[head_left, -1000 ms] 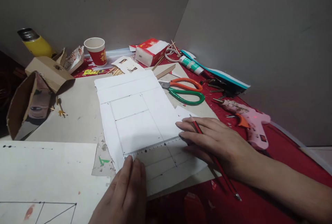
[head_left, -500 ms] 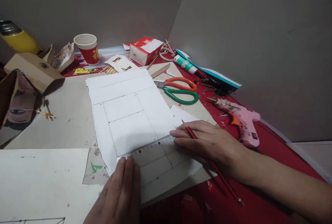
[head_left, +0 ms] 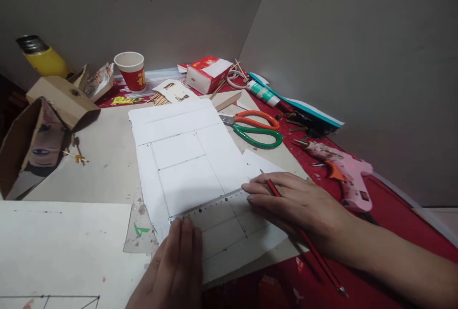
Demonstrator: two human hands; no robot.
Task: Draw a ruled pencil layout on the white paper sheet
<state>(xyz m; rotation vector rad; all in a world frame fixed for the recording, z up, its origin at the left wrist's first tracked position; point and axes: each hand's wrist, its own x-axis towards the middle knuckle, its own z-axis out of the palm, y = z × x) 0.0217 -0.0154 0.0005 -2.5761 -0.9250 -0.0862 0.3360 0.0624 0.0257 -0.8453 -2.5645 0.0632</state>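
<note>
A white sheet of paper (head_left: 182,175) with pencilled straight lines and rectangles lies at an angle before me. Across its lower part rests a clear ruler (head_left: 209,202). My left hand (head_left: 175,261) holds the ruler's left end down, fingers close together. At the ruler's other end, the fingertips of my right hand (head_left: 304,208) press on it. That hand also keeps a red and black pencil (head_left: 317,254) between its fingers, tip pointing up and away from the paper. Part of the ruler's right end is hidden under the fingers.
Beyond the paper's right edge lie scissors (head_left: 229,120) with orange and green handles. A pink glue gun (head_left: 354,177) is farther right. At the back stand a paper cup (head_left: 131,77), a red-and-white pack (head_left: 207,72) and a yellow bottle (head_left: 48,60). Cardboard pieces (head_left: 62,99) sit at left.
The whole view has shifted, so everything appears slightly farther right. Both hands, the ruler and the pencil keep the same places on the paper.
</note>
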